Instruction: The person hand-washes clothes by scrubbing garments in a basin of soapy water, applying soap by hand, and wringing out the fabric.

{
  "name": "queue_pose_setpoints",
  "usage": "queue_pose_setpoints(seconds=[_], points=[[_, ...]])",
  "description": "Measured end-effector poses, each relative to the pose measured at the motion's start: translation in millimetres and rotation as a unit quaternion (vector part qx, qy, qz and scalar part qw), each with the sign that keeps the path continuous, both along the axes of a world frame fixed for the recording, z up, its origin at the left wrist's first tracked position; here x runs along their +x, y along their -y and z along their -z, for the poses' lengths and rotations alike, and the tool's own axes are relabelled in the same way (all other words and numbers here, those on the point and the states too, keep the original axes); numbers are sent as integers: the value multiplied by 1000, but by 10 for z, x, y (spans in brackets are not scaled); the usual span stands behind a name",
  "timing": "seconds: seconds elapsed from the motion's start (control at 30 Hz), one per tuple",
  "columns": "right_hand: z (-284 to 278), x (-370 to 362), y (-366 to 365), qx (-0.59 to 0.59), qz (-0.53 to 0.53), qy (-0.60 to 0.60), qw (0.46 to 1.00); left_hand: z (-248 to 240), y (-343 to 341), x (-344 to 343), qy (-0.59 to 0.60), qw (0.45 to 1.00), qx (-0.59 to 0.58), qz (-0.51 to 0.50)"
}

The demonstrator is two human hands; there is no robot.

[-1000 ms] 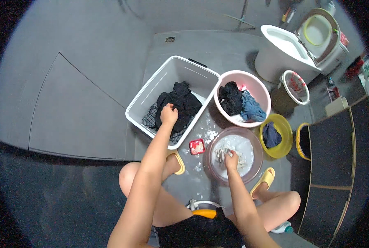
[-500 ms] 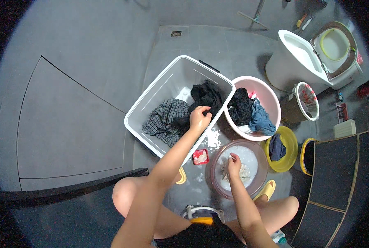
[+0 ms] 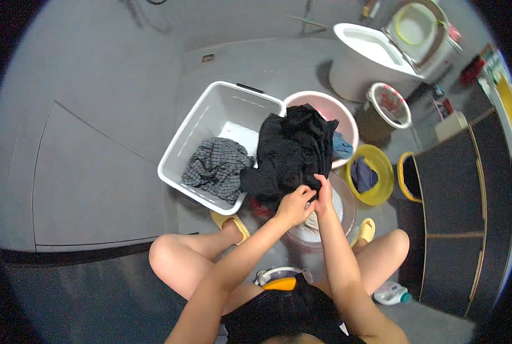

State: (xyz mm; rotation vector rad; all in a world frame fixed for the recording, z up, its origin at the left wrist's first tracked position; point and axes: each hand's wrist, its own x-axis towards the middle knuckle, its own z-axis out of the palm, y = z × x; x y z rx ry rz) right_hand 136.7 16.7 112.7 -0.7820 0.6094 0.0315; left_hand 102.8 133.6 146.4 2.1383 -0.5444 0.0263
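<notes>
Both of my hands grip the near edge of a black garment [image 3: 293,149], which spreads away from me over the gap between the tub and the basins. My left hand [image 3: 295,207] pinches it with bent fingers; my right hand [image 3: 323,196] closes on it close beside. Beneath them stands a translucent pinkish basin [image 3: 352,215] of whitish, sudsy water, with pale cloth [image 3: 311,221] in it. A grey checked garment [image 3: 217,171] lies in the large white tub [image 3: 195,129] at left. The black garment partly covers the pale pink basin [image 3: 316,97] and its blue cloth [image 3: 342,147].
A yellow basin [image 3: 386,172] with dark blue cloth sits at right, near a lined bin [image 3: 376,114] and a dark cabinet [image 3: 450,189]. Farther off is a toilet [image 3: 359,63]. A white bottle [image 3: 390,293] with a teal cap lies by my right leg.
My left hand has left the tub and my right hand has come out of the sudsy water. The black garment is now lifted out and held between both hands. The view has shifted.
</notes>
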Motion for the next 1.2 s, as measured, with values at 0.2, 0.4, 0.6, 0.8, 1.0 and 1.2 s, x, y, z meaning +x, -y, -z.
queue_pose_setpoints(seconds=[0.2, 0.4, 0.6, 0.8, 1.0, 1.2], points=[[163, -582, 733, 165, -22, -33, 985, -191, 168, -243, 29, 995, -78, -61], [174, -1007, 988, 168, -52, -38, 984, 268, 172, -33, -139, 983, 102, -62], [53, -1291, 1074, 242, -140, -27, 960, 301, 178, 9, -322, 945, -25, 46], [167, -1413, 1312, -380, -162, -104, 905, 99, 319, 148, -442, 869, -221, 24], [-40, -1429, 1074, -560, -381, -35, 735, 20, 442, 13, -359, 902, -235, 51], [-137, -1380, 1109, -551, -234, -127, 791, -95, 503, -37, -123, 985, 18, -123]])
